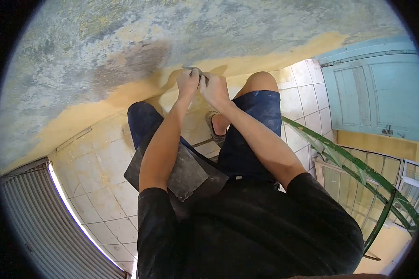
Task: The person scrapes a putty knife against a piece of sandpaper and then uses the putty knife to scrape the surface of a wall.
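Close in front of the wall (228,28), my left hand (188,83) and my right hand (214,89) are both closed, side by side. A small thin grey piece (191,68) shows between their fingers; I cannot tell its kind. Its edge sticks out past my left fingertips. Below my left forearm, dark grey flat sheets (188,174) lie across my lap, partly hidden by the arm. The wall is patchy grey and yellow, with a darker brownish patch (135,65) to the left of my hands.
White floor tiles (97,167) with yellowish stains lie around my feet. A ribbed metal shutter (46,218) stands at lower left. On the right are a green metal frame (358,167), a pale blue door (377,93) and a barred metal grille (354,174).
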The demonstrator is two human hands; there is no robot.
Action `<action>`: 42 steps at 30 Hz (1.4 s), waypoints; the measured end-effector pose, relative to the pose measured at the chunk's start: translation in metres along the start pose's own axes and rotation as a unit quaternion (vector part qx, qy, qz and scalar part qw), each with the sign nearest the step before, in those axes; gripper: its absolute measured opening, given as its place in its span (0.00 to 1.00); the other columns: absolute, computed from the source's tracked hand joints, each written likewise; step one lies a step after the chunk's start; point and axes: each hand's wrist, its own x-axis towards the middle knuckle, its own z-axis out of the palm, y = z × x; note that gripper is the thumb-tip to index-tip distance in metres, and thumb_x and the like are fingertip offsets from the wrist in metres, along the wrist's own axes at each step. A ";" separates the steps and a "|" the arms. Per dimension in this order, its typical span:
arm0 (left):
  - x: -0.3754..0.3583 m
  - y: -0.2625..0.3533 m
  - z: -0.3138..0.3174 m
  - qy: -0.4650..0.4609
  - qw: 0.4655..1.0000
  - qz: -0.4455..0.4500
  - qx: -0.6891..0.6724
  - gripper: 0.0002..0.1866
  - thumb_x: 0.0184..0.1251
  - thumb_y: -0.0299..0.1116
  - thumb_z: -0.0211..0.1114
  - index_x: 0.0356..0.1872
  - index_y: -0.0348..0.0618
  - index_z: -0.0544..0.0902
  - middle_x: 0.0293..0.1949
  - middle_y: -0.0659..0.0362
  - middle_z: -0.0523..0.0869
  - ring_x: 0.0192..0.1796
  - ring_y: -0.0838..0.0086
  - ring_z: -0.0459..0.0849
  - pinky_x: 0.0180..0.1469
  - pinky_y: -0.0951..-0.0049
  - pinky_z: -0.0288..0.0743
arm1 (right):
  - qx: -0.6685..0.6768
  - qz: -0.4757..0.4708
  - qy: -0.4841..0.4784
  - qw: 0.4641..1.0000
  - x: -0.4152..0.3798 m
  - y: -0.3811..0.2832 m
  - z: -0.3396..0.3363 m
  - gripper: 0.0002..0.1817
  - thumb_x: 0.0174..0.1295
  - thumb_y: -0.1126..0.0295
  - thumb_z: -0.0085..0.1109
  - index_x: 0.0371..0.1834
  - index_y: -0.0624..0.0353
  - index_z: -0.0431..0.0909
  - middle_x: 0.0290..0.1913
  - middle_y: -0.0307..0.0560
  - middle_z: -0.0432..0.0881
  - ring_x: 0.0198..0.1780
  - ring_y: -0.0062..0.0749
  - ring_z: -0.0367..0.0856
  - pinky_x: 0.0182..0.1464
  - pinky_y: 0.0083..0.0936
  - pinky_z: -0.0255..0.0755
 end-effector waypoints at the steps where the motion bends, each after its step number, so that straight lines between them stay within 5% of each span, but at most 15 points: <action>1: 0.000 -0.002 0.003 0.001 1.000 0.002 0.001 0.22 0.69 0.44 0.60 0.27 0.32 0.84 0.24 0.42 0.85 0.30 0.49 0.86 0.36 0.52 0.74 | 0.003 -0.002 -0.013 1.000 0.002 -0.002 -0.001 0.13 0.68 0.67 0.55 0.39 0.67 0.86 0.30 0.67 0.83 0.33 0.62 0.85 0.39 0.47 0.77; 3: -0.002 -0.004 0.006 0.018 0.999 0.026 -0.007 0.21 0.70 0.42 0.63 0.26 0.30 0.83 0.19 0.46 0.80 0.22 0.63 0.77 0.31 0.57 0.68 | 0.006 0.009 -0.007 1.000 -0.007 -0.006 -0.007 0.14 0.68 0.67 0.55 0.39 0.67 0.86 0.30 0.68 0.83 0.33 0.63 0.85 0.39 0.48 0.77; 7: -0.002 -0.012 0.002 0.010 0.998 0.061 0.011 0.21 0.70 0.42 0.63 0.27 0.31 0.84 0.20 0.47 0.80 0.23 0.64 0.77 0.31 0.59 0.68 | -0.010 0.020 0.003 1.000 -0.008 -0.005 0.001 0.14 0.68 0.67 0.54 0.40 0.67 0.86 0.30 0.69 0.83 0.33 0.66 0.84 0.40 0.49 0.77; 10: -0.001 -0.014 -0.001 0.012 0.997 -0.027 -0.065 0.21 0.71 0.43 0.63 0.27 0.32 0.83 0.21 0.47 0.80 0.24 0.63 0.77 0.32 0.59 0.69 | -0.012 0.000 -0.011 1.000 0.003 -0.003 0.015 0.14 0.68 0.67 0.54 0.38 0.67 0.85 0.30 0.70 0.83 0.35 0.67 0.84 0.41 0.50 0.77; 12: -0.002 -0.012 -0.004 0.000 1.000 -0.001 -0.016 0.21 0.69 0.44 0.60 0.26 0.32 0.83 0.24 0.41 0.83 0.29 0.48 0.84 0.37 0.51 0.73 | 0.001 0.003 -0.005 1.000 0.000 -0.004 0.013 0.14 0.68 0.67 0.54 0.39 0.67 0.85 0.31 0.70 0.83 0.35 0.67 0.84 0.41 0.49 0.78; 16: -0.002 0.002 -0.006 0.023 0.995 0.087 0.041 0.22 0.70 0.43 0.59 0.26 0.31 0.83 0.23 0.41 0.83 0.28 0.50 0.84 0.36 0.51 0.73 | 0.013 0.042 -0.011 0.999 -0.008 -0.015 -0.007 0.15 0.68 0.67 0.54 0.39 0.68 0.86 0.31 0.70 0.83 0.36 0.65 0.85 0.42 0.48 0.78; 22: -0.003 0.002 -0.002 -0.012 1.000 -0.002 -0.018 0.23 0.69 0.43 0.60 0.23 0.30 0.82 0.23 0.39 0.82 0.27 0.46 0.83 0.35 0.50 0.72 | 0.008 0.023 -0.005 1.000 0.001 -0.005 0.002 0.14 0.69 0.67 0.53 0.37 0.67 0.85 0.29 0.67 0.84 0.34 0.61 0.86 0.40 0.47 0.78; 27: -0.001 -0.007 0.000 0.038 0.991 0.114 0.057 0.23 0.68 0.43 0.59 0.24 0.30 0.83 0.21 0.40 0.82 0.25 0.48 0.83 0.33 0.51 0.72 | 0.007 0.035 -0.007 0.999 -0.006 -0.010 -0.001 0.15 0.68 0.67 0.53 0.38 0.67 0.86 0.30 0.68 0.84 0.35 0.61 0.86 0.42 0.47 0.79; 30: 0.002 -0.016 -0.001 0.001 0.999 0.034 0.001 0.22 0.68 0.43 0.60 0.24 0.30 0.83 0.22 0.40 0.82 0.26 0.46 0.83 0.34 0.51 0.73 | -0.012 0.030 -0.001 0.999 -0.004 -0.006 0.010 0.15 0.68 0.67 0.53 0.38 0.66 0.87 0.30 0.68 0.84 0.35 0.61 0.86 0.42 0.47 0.79; 37: 0.002 -0.008 -0.005 0.031 0.995 0.092 0.031 0.23 0.69 0.44 0.60 0.24 0.31 0.83 0.22 0.40 0.82 0.26 0.47 0.83 0.34 0.51 0.72 | 0.020 0.045 -0.017 0.999 -0.006 -0.008 0.001 0.15 0.68 0.67 0.53 0.40 0.66 0.87 0.32 0.70 0.84 0.37 0.65 0.85 0.44 0.48 0.79; 42: 0.005 -0.019 -0.001 0.005 0.998 0.035 -0.046 0.23 0.69 0.43 0.61 0.23 0.30 0.82 0.21 0.40 0.81 0.24 0.47 0.82 0.33 0.51 0.72 | -0.010 0.025 -0.013 1.000 0.005 -0.001 0.012 0.15 0.68 0.67 0.54 0.41 0.65 0.87 0.31 0.68 0.84 0.36 0.62 0.86 0.43 0.47 0.79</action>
